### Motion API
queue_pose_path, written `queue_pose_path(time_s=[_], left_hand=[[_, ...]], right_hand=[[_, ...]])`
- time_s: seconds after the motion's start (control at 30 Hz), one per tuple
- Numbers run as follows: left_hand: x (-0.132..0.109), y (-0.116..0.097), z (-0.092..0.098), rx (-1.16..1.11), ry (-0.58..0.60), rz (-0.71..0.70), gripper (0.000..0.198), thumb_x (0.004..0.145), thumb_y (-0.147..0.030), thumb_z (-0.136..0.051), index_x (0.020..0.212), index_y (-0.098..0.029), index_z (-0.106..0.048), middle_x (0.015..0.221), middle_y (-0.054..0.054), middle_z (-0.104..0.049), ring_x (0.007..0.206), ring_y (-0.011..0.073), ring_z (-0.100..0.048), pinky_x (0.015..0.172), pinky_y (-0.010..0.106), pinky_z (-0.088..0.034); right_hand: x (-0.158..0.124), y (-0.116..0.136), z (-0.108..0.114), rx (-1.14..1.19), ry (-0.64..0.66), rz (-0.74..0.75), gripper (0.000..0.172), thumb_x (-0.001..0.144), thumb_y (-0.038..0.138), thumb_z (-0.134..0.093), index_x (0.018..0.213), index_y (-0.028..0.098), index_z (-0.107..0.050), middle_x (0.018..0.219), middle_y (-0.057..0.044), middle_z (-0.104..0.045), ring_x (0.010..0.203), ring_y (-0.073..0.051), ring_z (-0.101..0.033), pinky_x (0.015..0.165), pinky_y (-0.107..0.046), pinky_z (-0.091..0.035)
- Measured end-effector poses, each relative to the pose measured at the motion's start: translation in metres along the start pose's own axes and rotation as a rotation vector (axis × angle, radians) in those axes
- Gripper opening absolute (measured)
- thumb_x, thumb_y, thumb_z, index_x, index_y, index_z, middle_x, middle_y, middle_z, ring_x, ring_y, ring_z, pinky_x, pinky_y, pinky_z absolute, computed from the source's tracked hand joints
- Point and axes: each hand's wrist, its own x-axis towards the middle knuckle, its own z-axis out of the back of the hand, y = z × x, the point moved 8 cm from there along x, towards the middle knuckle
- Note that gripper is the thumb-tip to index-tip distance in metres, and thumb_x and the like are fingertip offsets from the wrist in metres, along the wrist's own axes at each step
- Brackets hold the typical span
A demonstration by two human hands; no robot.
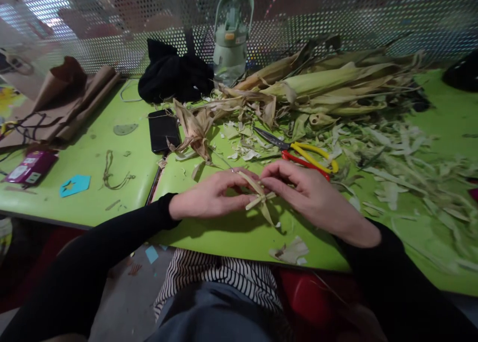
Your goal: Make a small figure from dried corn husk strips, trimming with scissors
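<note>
Between my two hands is a small crossed piece of folded corn husk strips (262, 198), pale green, with loose ends sticking out several ways. My left hand (220, 192) pinches it from the left, thumb below and fingers above. From the right, my right hand (298, 187) pinches its upper part between thumb and fingers; the exact contact is partly hidden. Just beyond my right hand lie pliers (309, 155) with one yellow and one red handle. A torn scrap of dry husk (290, 251) rests near the table's front edge.
Corn husks (317, 85) are piled at the back, with shredded husk (396, 158) spread on the right. A green bottle (230, 46), black cloth (175, 73) and phone (164, 131) stand or lie behind. Brown paper (67, 103) and a purple packet (33, 167) are left on the green table (209, 240).
</note>
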Motion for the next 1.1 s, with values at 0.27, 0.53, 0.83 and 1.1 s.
queue_pose_path(time_s=[0.27, 0.53, 0.83, 1.1], left_hand=[[-0.003, 0.012, -0.009, -0.111, 0.195, 0.202, 0.016, 0.093, -0.025, -0.059, 0.099, -0.013, -0.067, 0.095, 0.005, -0.068, 0.084, 0.0123, -0.061, 0.081, 0.025, -0.049], [-0.002, 0.013, -0.004, -0.407, -0.006, 0.217, 0.014, 0.093, -0.025, -0.061, 0.096, -0.011, -0.063, 0.086, 0.003, -0.063, 0.075, 0.0089, -0.055, 0.072, 0.022, -0.046], [-0.005, 0.006, 0.01, -0.139, -0.151, 0.015, 0.018, 0.094, -0.03, -0.061, 0.099, -0.013, -0.067, 0.097, 0.008, -0.069, 0.088, 0.0139, -0.063, 0.083, 0.027, -0.05], [-0.003, -0.007, 0.004, -0.102, -0.014, -0.172, 0.017, 0.097, -0.022, -0.054, 0.107, -0.014, -0.066, 0.102, 0.008, -0.066, 0.096, 0.0144, -0.063, 0.087, 0.028, -0.051]], right_hand=[[0.0, 0.0, -0.015, 0.059, 0.168, -0.038, 0.02, 0.094, 0.038, -0.055, 0.089, 0.022, -0.066, 0.077, -0.001, -0.07, 0.066, -0.015, -0.06, 0.058, -0.026, -0.044], [-0.009, 0.006, 0.011, 0.0, -0.086, 0.012, 0.029, 0.088, 0.051, -0.065, 0.093, 0.023, -0.06, 0.072, 0.001, -0.057, 0.059, -0.014, -0.05, 0.052, -0.028, -0.041], [-0.007, 0.021, 0.004, -0.084, 0.019, 0.116, 0.021, 0.096, 0.037, -0.055, 0.083, 0.022, -0.062, 0.069, 0.001, -0.062, 0.06, -0.014, -0.055, 0.054, -0.026, -0.041], [-0.01, 0.024, 0.006, 0.069, -0.035, 0.095, 0.023, 0.094, 0.028, -0.059, 0.071, 0.022, -0.059, 0.061, 0.005, -0.051, 0.054, -0.01, -0.046, 0.05, -0.023, -0.037]])
